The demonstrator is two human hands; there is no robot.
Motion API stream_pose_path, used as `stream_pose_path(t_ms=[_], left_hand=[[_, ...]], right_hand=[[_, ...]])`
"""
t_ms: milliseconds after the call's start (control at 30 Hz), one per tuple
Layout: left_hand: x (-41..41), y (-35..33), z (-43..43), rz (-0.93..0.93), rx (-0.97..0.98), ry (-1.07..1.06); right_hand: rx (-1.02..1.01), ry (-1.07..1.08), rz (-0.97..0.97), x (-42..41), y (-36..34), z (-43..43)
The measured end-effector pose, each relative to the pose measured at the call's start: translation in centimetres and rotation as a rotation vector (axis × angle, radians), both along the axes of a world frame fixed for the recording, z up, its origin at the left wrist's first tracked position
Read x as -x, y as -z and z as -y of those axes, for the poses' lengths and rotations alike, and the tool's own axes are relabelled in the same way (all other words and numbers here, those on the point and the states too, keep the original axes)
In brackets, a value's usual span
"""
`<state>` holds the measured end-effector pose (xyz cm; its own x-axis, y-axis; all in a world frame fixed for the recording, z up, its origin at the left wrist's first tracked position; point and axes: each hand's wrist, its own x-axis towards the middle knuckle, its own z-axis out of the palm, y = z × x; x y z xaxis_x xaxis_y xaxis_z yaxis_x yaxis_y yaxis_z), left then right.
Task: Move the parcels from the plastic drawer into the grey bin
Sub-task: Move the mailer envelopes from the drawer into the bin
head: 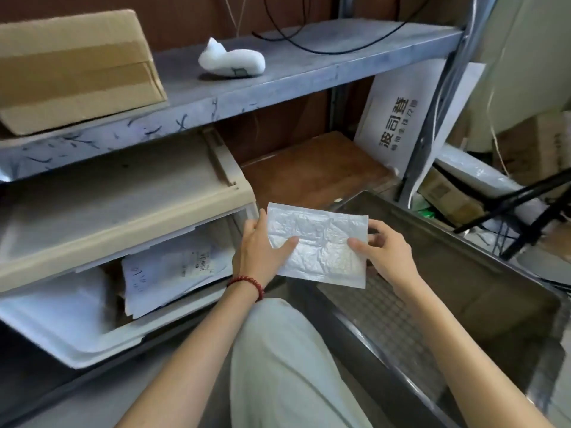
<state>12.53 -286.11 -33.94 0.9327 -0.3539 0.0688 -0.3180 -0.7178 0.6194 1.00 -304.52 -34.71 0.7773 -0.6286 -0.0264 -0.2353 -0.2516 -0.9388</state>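
A flat white bubble-mailer parcel (321,242) is held up between the drawer and the bin. My left hand (259,251) grips its left edge, thumb across the front. My right hand (383,251) pinches its right edge, just over the near-left corner of the grey bin (463,291). The bin stands on the floor at the right, and its ribbed bottom shows. The plastic drawer (102,341) is pulled open at the lower left. It holds a white labelled parcel (176,270) and another white parcel (52,307).
A grey metal shelf (247,84) above carries a cardboard box (74,69), a small white wrapped item (231,61) and a black cable. A white printed bag (404,125) leans at the back. Boxes and black chair legs crowd the right. My knee (287,359) is below the hands.
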Motion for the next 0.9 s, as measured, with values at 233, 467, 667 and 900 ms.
stream_pose_path(t_ms=[233,467,667,900], left_hand=[[1.8,4.3,5.8,-0.048,-0.214,0.088],[1.9,7.7,6.2,-0.08,-0.426,0.045],[1.0,8.7,6.7,-0.195,-0.329,0.038],[-2.3,9.7,5.8,-0.131,-0.285,0.082]], right_hand=[[-0.216,0.306,-0.036,3.4,6.5,4.1],[-0.435,0.524,-0.107,3.7,13.8,3.6],[-0.571,0.731,-0.16,2.3,17.1,1.1],[-0.481,0.665,-0.277,-1.2,20.6,1.0]])
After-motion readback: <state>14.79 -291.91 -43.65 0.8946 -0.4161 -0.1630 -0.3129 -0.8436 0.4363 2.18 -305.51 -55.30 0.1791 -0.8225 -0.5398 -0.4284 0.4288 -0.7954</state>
